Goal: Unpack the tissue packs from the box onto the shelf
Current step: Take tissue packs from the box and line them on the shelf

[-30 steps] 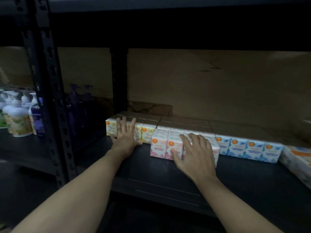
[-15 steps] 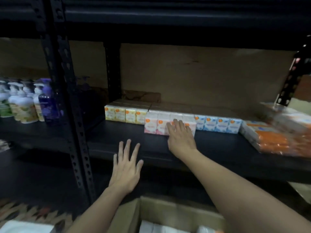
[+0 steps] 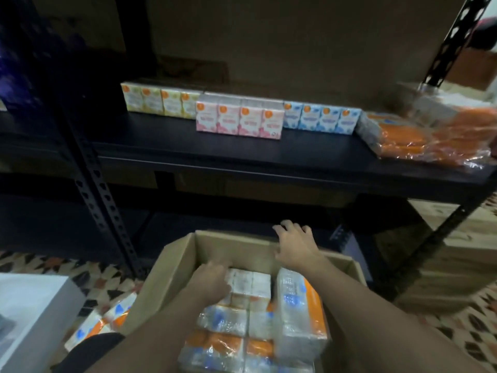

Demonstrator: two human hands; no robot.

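An open cardboard box (image 3: 172,267) stands on the floor below the black shelf (image 3: 242,154). Inside lie several plastic-wrapped tissue packs (image 3: 234,319), and one orange pack (image 3: 301,310) stands upright at the right. My left hand (image 3: 212,281) reaches into the box, fingers curled against a pale pack (image 3: 250,285); a firm grip cannot be seen. My right hand (image 3: 293,246) hovers over the box's far rim, fingers spread, holding nothing. On the shelf stand yellow packs (image 3: 158,100), pink packs (image 3: 239,118) and blue packs (image 3: 321,117) in a row.
Orange wrapped packs (image 3: 430,135) lie at the shelf's right end. A perforated black upright (image 3: 99,189) rises left of the box. More tissue packs (image 3: 99,321) and a white box (image 3: 32,313) lie on the patterned floor at left. Cardboard cartons (image 3: 457,265) stand at right.
Both hands left the shelf and dropped to the box. The view tilted down. My left hand went into the box onto a pack; my right hand moved over its far rim.
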